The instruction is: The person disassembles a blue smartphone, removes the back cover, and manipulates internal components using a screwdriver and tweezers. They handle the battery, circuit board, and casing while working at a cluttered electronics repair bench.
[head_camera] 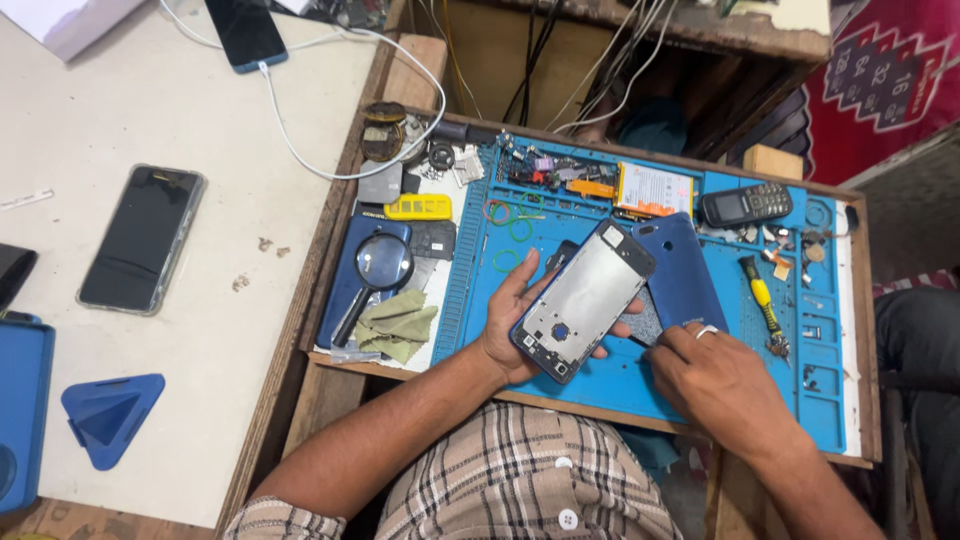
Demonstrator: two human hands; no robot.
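Left hand [510, 330] cradles the opened phone frame [583, 300] tilted above the blue mat [640, 385], fingers gripping its edges for access, while right hand [715, 375], fingers closed, works its lower edge.

Two hands: left [510, 325], right [715, 385]. Two smartphones [142, 238] [246, 32], one keypad phone [746, 204]. One magnifying glass [378, 270], one yellow-handled screwdriver [760, 298].

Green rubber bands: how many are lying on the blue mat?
3: two green rubber bands overlap above the left hand, one beside its fingers. Others may be hidden.
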